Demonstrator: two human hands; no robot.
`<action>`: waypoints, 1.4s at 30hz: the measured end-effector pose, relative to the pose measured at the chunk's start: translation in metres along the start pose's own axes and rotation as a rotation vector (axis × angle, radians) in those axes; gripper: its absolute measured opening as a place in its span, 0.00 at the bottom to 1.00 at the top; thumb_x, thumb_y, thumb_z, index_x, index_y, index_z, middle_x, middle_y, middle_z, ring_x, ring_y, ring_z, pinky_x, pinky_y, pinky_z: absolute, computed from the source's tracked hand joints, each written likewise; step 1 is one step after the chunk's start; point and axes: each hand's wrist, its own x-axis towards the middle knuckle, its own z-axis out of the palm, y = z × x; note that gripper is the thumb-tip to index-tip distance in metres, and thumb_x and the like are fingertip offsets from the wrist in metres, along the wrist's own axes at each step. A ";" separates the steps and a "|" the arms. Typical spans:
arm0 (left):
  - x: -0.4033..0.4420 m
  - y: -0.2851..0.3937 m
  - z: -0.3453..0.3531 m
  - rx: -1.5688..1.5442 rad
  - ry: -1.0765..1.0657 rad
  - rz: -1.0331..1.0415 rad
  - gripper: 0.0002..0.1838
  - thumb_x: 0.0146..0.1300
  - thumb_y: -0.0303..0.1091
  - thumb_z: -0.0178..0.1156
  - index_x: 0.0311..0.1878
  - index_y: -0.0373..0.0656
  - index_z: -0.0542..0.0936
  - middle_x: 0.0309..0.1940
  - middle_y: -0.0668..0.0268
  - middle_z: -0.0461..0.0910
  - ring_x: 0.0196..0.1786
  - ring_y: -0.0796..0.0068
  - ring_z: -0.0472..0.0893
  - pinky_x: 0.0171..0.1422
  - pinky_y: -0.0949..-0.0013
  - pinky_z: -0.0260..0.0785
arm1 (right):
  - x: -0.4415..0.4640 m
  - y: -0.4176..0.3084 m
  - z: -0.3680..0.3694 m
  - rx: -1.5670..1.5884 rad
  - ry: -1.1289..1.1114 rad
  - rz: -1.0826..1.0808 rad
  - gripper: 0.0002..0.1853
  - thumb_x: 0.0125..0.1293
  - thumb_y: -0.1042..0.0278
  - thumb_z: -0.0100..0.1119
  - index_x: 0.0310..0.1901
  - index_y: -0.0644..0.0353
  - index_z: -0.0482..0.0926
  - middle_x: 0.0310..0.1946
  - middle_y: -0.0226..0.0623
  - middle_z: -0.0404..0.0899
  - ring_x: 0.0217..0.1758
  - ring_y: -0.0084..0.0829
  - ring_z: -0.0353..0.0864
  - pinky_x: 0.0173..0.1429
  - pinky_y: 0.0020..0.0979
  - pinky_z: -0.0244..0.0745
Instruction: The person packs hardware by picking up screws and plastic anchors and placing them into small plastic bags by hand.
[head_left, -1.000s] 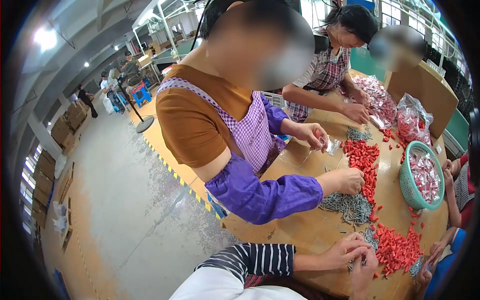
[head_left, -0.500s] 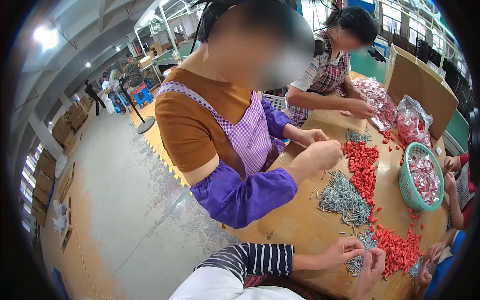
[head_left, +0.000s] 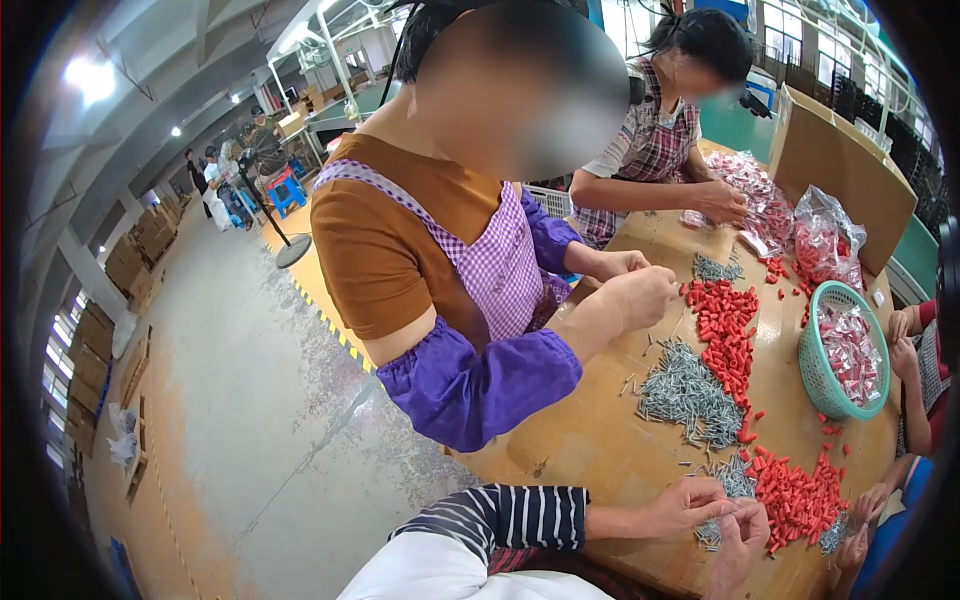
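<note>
My left hand [head_left: 683,507], coming from a striped sleeve, has its fingertips pinched together over the table's near side. Close against it, my right hand [head_left: 741,541] is also closed, thumb and fingers drawn in. Whatever sits between the fingertips is too small to make out. Beneath and behind both hands lies a small heap of grey metal screws [head_left: 735,474]. Beside it, to the right, red plastic plugs [head_left: 797,490] are piled.
A larger screw heap [head_left: 690,396] and more red plugs [head_left: 722,325] lie farther up the table [head_left: 590,440]. A green basket [head_left: 808,372] holds filled bags. A co-worker in purple sleeves [head_left: 490,385] works at left; other people's hands [head_left: 868,510] are at right.
My hands have come closer together, fingertips now meeting. The purple-sleeved co-worker's hands have shifted slightly left, and the farther co-worker's hand has moved slightly.
</note>
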 end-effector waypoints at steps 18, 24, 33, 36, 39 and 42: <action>0.001 0.012 -0.010 0.099 -0.068 -0.005 0.08 0.67 0.34 0.64 0.37 0.39 0.83 0.28 0.72 0.73 0.29 0.84 0.67 0.31 0.75 0.57 | -0.004 0.001 -0.010 -0.172 0.131 0.086 0.09 0.70 0.68 0.59 0.34 0.62 0.74 0.27 0.25 0.71 0.32 0.17 0.68 0.39 0.21 0.63; 0.004 0.010 -0.010 0.194 -0.021 0.135 0.05 0.66 0.28 0.63 0.42 0.40 0.85 0.33 0.68 0.78 0.34 0.79 0.74 0.38 0.74 0.66 | -0.002 -0.028 0.005 -0.431 0.133 0.160 0.05 0.68 0.73 0.60 0.37 0.66 0.78 0.29 0.26 0.74 0.33 0.16 0.70 0.38 0.21 0.66; 0.003 0.029 -0.017 0.241 0.015 -0.085 0.04 0.58 0.22 0.70 0.37 0.38 0.87 0.31 0.67 0.80 0.32 0.82 0.75 0.34 0.78 0.64 | -0.009 -0.019 0.006 -0.329 0.154 0.058 0.11 0.67 0.75 0.61 0.50 0.65 0.78 0.41 0.32 0.78 0.44 0.21 0.75 0.51 0.25 0.72; 0.004 0.028 -0.016 0.296 0.022 -0.033 0.04 0.57 0.24 0.71 0.36 0.40 0.88 0.31 0.70 0.80 0.29 0.85 0.71 0.30 0.79 0.59 | -0.005 -0.022 0.003 -0.461 0.189 -0.105 0.10 0.65 0.77 0.61 0.48 0.65 0.79 0.42 0.36 0.79 0.43 0.27 0.79 0.49 0.27 0.74; 0.004 0.025 -0.016 0.342 0.030 0.011 0.04 0.55 0.25 0.73 0.35 0.42 0.88 0.30 0.72 0.80 0.25 0.88 0.68 0.26 0.80 0.55 | -0.006 -0.027 0.001 -0.489 0.170 -0.119 0.08 0.65 0.76 0.62 0.44 0.66 0.80 0.40 0.38 0.80 0.42 0.28 0.80 0.47 0.28 0.74; 0.005 0.028 -0.015 0.419 0.020 0.059 0.05 0.54 0.26 0.74 0.33 0.43 0.87 0.29 0.72 0.79 0.24 0.88 0.67 0.24 0.80 0.55 | -0.007 -0.033 0.005 -0.474 0.085 -0.055 0.05 0.65 0.76 0.62 0.41 0.66 0.81 0.38 0.36 0.79 0.42 0.26 0.77 0.48 0.27 0.71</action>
